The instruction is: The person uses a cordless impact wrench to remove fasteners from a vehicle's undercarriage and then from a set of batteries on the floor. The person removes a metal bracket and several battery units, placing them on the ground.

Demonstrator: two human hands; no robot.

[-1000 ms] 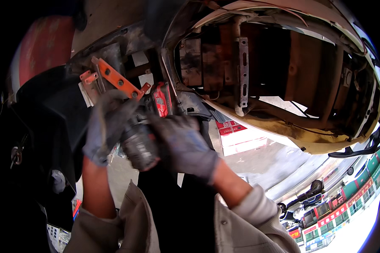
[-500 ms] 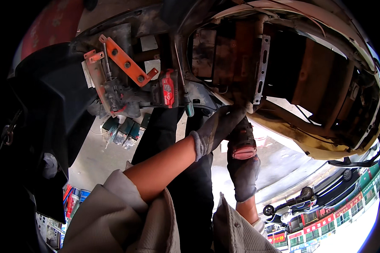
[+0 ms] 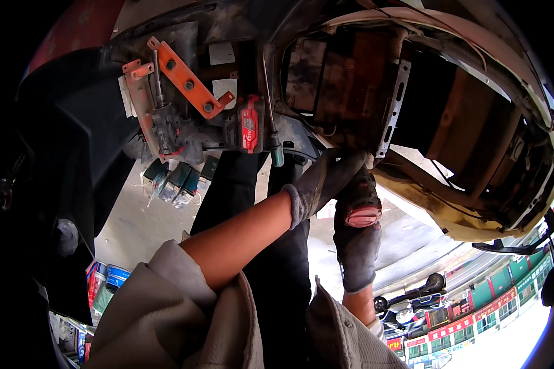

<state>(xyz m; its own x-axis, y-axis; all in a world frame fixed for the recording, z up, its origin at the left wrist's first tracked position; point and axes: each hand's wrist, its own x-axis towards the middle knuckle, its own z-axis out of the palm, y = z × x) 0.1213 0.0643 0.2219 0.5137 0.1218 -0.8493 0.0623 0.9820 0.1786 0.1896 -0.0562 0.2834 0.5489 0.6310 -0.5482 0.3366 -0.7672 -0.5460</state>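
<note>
My right hand [image 3: 358,252], in a grey work glove, is closed round a dark handheld power tool [image 3: 362,212] with a red rear end. Just beyond it, my left hand [image 3: 332,181], gloved too, has its fingers bent together at the tool's front end. Whatever lies between those fingers is hidden. Both hands are at the near edge of an open vehicle body, by the lower end of a silver slotted metal bar [image 3: 394,111]. Dark rusty frame parts [image 3: 345,86] lie beyond the hands.
To the left rest an orange bracket [image 3: 188,80] with bolts, another power tool [image 3: 165,130] with a long socket, a red-and-black battery [image 3: 250,126] and a screwdriver [image 3: 276,150] with a teal handle. Yellow bodywork [image 3: 449,215] curves at right. Dark green battery-like blocks [image 3: 181,178] stand on the floor.
The view has shifted slightly, so the vehicle body sits a little further right. Both hands keep their places at the bar's lower end, and the right one still grips the power tool.
</note>
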